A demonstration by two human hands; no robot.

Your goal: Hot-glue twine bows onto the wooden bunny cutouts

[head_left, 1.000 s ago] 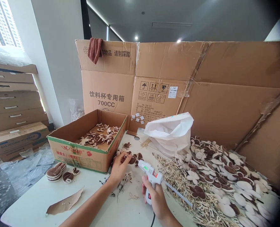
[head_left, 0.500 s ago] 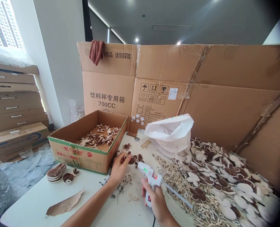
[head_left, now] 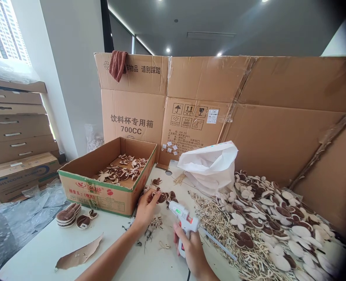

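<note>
So, far left there's a stack of cartons, and I can't see inside any of them. The bottom one says "SILICONE RUBBER" on the side. Crumpled clear plastic lies beside it.

On the white table, a little stack of padded pieces sits just in front of an open-topped box with green edges. Inside the box is a loose jumble of brown-and-white pieces with cord bows, mostly toward its right side, with plenty of wall showing above them. Behind it there's a clear bag with something pale in the bottom, too blurry to name.

Right of the box, the left hand has thumb and fingertips pinched on a brown piece, low over the table. The right hand is wrapped around the grip of a white glue gun, nozzle aimed up toward that spot.

Past that, a white bag slumps with its mouth gaping; can't tell what's in it. Then a big spill of cord bows running into a heap of brown and cream pieces.
</note>
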